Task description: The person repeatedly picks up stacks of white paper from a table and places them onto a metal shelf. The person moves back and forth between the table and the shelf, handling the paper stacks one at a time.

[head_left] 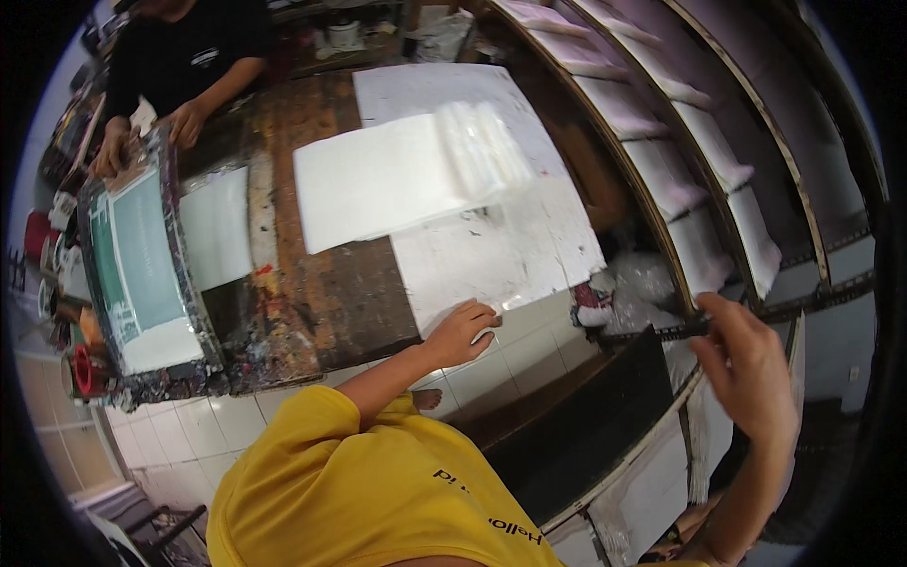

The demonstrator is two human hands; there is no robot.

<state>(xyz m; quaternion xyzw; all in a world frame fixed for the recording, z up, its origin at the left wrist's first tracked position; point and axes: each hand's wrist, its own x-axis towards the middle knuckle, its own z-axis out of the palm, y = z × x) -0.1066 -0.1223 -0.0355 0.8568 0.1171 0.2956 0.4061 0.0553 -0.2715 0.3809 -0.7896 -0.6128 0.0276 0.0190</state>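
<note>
My left hand (461,334) hangs just off the near edge of the worktable, beside a white board (472,269). Its fingers are loosely bent and apart, with nothing in them. On the board and the bare wood lies a stack of white plastic sheets or bags (368,180), its right end clear, crinkled and somewhat blurred. My right hand (751,369) is raised at the right by the lower end of a drying rack (652,175). Thumb and forefinger stand apart, and I see nothing between them. White sheets (704,248) with crinkled ends lie across the rack.
Across the table (331,293), a person in a dark shirt has both hands at a paint-stained printing screen (151,246). A white sheet (217,227) lies beside it. Paint tubs (87,370) stand at the left edge. Below my right arm is a dark panel (586,425).
</note>
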